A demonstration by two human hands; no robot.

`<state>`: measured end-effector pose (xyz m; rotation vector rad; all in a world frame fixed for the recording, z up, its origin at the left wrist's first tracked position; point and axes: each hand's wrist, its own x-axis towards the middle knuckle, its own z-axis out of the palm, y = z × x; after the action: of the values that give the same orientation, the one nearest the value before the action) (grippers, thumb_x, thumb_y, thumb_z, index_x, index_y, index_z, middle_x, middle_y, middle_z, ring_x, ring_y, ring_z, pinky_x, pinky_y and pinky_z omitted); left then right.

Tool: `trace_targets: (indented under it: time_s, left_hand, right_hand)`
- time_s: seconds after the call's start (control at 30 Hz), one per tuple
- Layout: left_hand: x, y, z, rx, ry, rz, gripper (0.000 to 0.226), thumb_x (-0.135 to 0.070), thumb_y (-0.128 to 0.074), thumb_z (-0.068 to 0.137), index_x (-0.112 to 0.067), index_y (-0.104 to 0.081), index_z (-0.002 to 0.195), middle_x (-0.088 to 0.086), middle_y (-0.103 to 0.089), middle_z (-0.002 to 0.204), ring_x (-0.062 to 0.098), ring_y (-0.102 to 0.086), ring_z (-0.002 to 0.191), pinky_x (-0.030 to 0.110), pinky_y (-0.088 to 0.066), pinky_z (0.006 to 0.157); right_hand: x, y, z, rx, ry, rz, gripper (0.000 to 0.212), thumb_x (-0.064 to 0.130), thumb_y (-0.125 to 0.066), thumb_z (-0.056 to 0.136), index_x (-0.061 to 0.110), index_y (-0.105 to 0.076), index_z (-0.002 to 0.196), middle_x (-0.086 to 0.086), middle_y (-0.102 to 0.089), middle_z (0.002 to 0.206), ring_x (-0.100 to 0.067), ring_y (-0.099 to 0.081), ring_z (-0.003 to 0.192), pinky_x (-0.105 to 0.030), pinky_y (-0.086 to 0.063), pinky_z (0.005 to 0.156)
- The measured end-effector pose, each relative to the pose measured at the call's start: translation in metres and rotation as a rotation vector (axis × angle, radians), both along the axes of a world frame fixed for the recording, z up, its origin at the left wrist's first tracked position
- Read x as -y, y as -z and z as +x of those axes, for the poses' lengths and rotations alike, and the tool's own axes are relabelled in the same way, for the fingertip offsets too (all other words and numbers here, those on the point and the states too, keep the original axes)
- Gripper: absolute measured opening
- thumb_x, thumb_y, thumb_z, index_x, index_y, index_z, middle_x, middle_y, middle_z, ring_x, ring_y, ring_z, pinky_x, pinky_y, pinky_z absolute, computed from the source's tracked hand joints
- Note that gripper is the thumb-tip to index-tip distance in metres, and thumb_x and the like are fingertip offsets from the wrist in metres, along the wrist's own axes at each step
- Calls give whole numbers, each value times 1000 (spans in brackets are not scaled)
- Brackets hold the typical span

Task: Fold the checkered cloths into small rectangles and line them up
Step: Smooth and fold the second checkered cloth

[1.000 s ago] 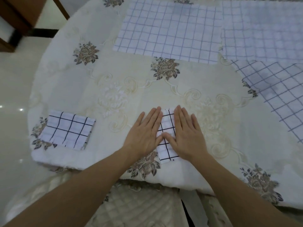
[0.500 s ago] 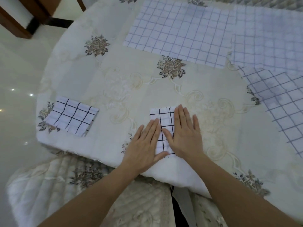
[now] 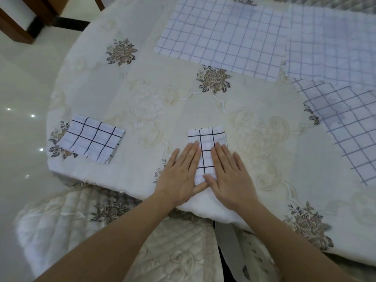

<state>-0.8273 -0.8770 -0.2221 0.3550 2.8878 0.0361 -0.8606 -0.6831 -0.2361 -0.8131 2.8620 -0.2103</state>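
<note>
Folded checkered cloth [image 3: 206, 139] at near edge of table [image 3: 203, 112], long axis pointing to far edge, left hand [image 3: 181, 176] and right hand [image 3: 230, 176] flat, fingers straight, pressing its sides, second folded cloth [image 3: 92, 139] by left edge, crosswise

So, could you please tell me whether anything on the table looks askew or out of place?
Slightly: the finished folded cloth near the table's left edge lies turned at an angle to the narrow cloth pressed flat under the left hand and right hand, so the two are not lined up.
</note>
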Motion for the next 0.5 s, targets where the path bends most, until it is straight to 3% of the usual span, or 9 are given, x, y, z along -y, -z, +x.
trace_targets:
  time_s: [0.17, 0.3, 0.37, 0.43, 0.5]
  left_hand:
    - [5, -6, -4, 19, 6, 41, 95, -76, -18, 92, -10, -8, 159, 6, 4, 167, 18, 5, 154, 51, -10, 123]
    - [-14, -21, -18, -122, -142, 158, 71, -55, -32, 92, -10, -43, 146, 10, -36, 157, 22, -29, 147, 51, -21, 120]
    - [-32, -17, -31, -184, -155, 205, 65, -48, -30, 99, -8, -35, 150, 12, -28, 161, 25, -22, 150, 47, -19, 123]
    - [-47, -5, -38, -152, -111, 200, 70, -52, -20, 103, -9, -17, 158, 9, -8, 167, 22, -3, 154, 45, -13, 124]
    - [-47, 8, -41, -109, -82, 166, 72, -56, -14, 103, -12, -9, 159, 5, 1, 167, 19, 6, 154, 46, -13, 124]
  right_hand:
    - [-28, -5, 7, -1, 23, 56, 73, 56, -15, 104, 8, -11, 159, -8, -7, 167, -21, -6, 154, -50, -20, 122]
    - [-26, -6, 8, -3, 40, 82, 73, 57, -13, 103, 9, -11, 159, -7, -6, 167, -20, -5, 154, -49, -17, 123]
    - [-25, -5, 8, 4, 41, 78, 73, 57, -12, 103, 10, -11, 159, -6, -5, 168, -19, -3, 155, -48, -16, 123]
    - [-27, -5, 8, 3, 41, 72, 72, 56, -12, 103, 11, -12, 159, -5, -5, 168, -18, -2, 155, -48, -15, 123]
    - [-27, -4, 8, -9, 39, 75, 72, 55, -15, 104, 10, -12, 159, -6, -5, 168, -18, -3, 155, -48, -15, 123]
